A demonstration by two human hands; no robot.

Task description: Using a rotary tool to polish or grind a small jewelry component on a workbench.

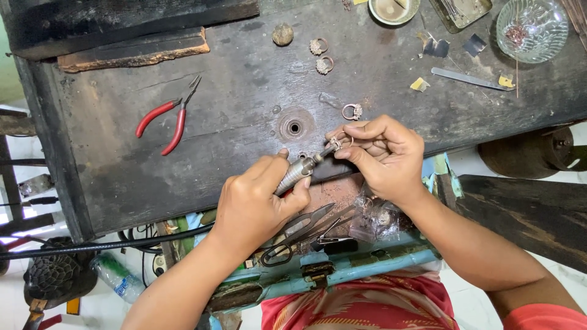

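Red-handled steel pliers (pixel 164 119) lie idle on the scarred, dark wooden bench (pixel 232 98). Your left hand (pixel 257 205) is wrapped around the ribbed grey metal rotary handpiece (pixel 296 173), its tip meeting the small ornate silver ring (pixel 335 143) pinched in your right hand (pixel 382 156) over the bench edge. A light pinch could let the bit catch and fling the ring; your fingertips (pixel 343 153) sit close

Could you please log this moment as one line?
left hand: grips rotary handpiece | right hand: pinches ring | tip at ring | red pliers idle
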